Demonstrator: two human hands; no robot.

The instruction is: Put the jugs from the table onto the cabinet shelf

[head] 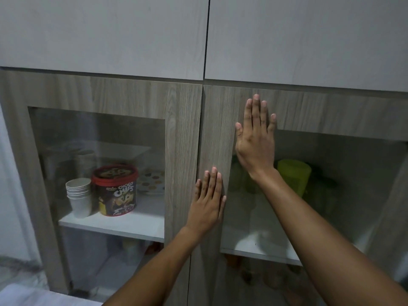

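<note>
Both hands, left hand and right hand, press flat, fingers spread and gripping nothing, on the right cabinet door (green jugs blurred behind its glass).

The red-lidded tub behind the glass reads "CHOCO CHIPS".

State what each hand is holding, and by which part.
Nothing is held. The left hand and right hand both lie flat, fingers straight, against the right cabinet door.

A lime-green jug stands upright on the white shelf of the cabinet, seen hazily through the right door's glass (darker green shapes beside it are too blurred to identify).
</note>
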